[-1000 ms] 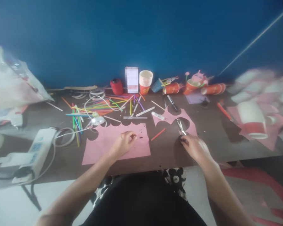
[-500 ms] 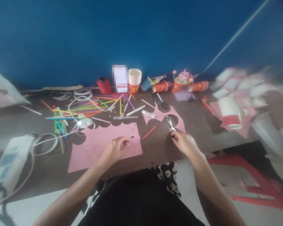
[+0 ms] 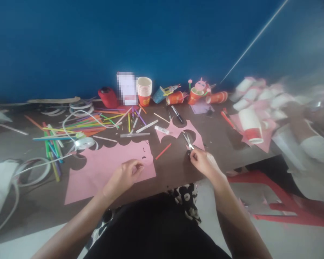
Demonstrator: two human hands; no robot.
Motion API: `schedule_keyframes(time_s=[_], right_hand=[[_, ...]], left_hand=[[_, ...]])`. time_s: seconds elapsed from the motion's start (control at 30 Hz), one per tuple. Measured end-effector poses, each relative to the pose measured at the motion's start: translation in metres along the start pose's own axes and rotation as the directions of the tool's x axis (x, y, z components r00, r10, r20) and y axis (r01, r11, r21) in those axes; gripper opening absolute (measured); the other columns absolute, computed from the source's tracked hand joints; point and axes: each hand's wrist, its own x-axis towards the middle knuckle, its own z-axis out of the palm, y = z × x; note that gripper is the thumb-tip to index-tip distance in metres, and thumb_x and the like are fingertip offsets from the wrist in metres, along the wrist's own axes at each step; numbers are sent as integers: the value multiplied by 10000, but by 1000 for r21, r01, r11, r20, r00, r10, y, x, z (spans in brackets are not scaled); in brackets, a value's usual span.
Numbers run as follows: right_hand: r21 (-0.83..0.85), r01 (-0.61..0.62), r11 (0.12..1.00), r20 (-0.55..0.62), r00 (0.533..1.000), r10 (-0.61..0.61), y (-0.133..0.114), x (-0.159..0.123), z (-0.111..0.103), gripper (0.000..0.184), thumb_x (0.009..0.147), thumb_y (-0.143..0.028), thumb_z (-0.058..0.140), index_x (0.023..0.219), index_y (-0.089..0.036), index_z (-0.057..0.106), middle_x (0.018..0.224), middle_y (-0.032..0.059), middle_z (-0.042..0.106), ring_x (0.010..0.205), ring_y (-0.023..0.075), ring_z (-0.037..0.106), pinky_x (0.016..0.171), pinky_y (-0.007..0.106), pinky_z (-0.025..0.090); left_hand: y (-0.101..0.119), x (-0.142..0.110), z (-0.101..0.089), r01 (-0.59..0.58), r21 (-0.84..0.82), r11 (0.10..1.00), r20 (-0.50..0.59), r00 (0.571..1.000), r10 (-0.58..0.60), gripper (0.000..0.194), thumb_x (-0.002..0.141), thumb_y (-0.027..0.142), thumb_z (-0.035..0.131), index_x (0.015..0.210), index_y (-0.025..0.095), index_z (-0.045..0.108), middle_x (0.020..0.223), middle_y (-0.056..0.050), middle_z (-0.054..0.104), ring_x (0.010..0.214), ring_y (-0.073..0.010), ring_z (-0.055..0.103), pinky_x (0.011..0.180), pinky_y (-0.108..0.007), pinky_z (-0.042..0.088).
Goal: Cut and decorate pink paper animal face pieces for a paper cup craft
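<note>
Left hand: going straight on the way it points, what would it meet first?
Probably the red stick on the table, just beyond the right edge of the pink sheet; the left hand hangs at an unclear height, so it might pass over.

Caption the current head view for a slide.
Right hand at the scissors, left hand over a pink sheet, with stacked paper cups against a blue backdrop.
</note>
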Motion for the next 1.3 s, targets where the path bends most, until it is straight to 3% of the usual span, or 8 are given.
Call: schedule_keyframes(time_s=[0.17,0.3,0.47,0.63,0.87,1.03,1.13,1.3], right_hand=[[454,-64,889,-3,997,73,-23,-16,-7,47,745,-254,563,744,-208,571,674,-4,611,604,142,548,592,249,379],[858,-180,481,283,948,-149,-75,-14,0,139,777,-308,564,713,-188,542,555,-48,484,493,89,423,491,218,310],[930,-348,120,368,896,-248,-115,1,21,151,743,-283,604,667,-169,539,484,-78,400,442,59,337,465,212,246],[914,-396,89,404,873,-272,-122,7,30,120,710,-241,593,636,-168,533,454,-79,396,412,55,319,442,212,220],[921,-375,105,390,880,-270,-129,3,35,103,732,-239,567,657,-170,558,427,-79,410,406,64,349,440,206,290],[934,-349,77,357,902,-241,-127,3,39,120,759,-280,580,723,-166,586,455,-82,415,399,59,352,430,203,324],[948,-294,120,313,931,-189,-128,4,37,122,756,-290,605,774,-169,600,478,-80,435,420,59,382,432,190,325],[948,-233,218,274,944,-186,-133,5,31,179,757,-353,623,781,-176,606,546,-59,484,478,71,427,450,188,350]], left_hand=[[17,-6,6,65,-86,994,52,997,-60,163,825,279,534,910,203,650,894,-20,682,742,-142,593,714,-257,440],[27,-2,14,215,-354,910,121,975,-184,257,793,305,581,1016,201,656,913,-33,684,633,-106,552,577,-216,410],[30,9,15,401,-703,587,282,915,-287,330,747,376,637,989,153,659,792,-24,652,415,-25,353,404,-189,261],[29,12,15,389,-831,397,273,908,-318,305,698,383,683,866,130,658,624,26,567,392,-13,317,395,-187,237],[23,14,23,388,-841,377,264,903,-339,273,693,382,690,721,117,633,609,15,572,394,-15,327,404,-193,257],[20,15,20,419,-896,146,345,865,-364,255,679,340,717,739,113,617,694,-13,624,390,0,290,402,-183,221],[19,16,19,443,-896,28,401,835,-376,235,675,304,727,764,119,613,737,-19,644,396,5,291,405,-175,208],[19,16,20,442,-897,6,406,830,-381,211,686,287,716,768,122,615,717,-1,623,410,2,295,411,-172,209]])
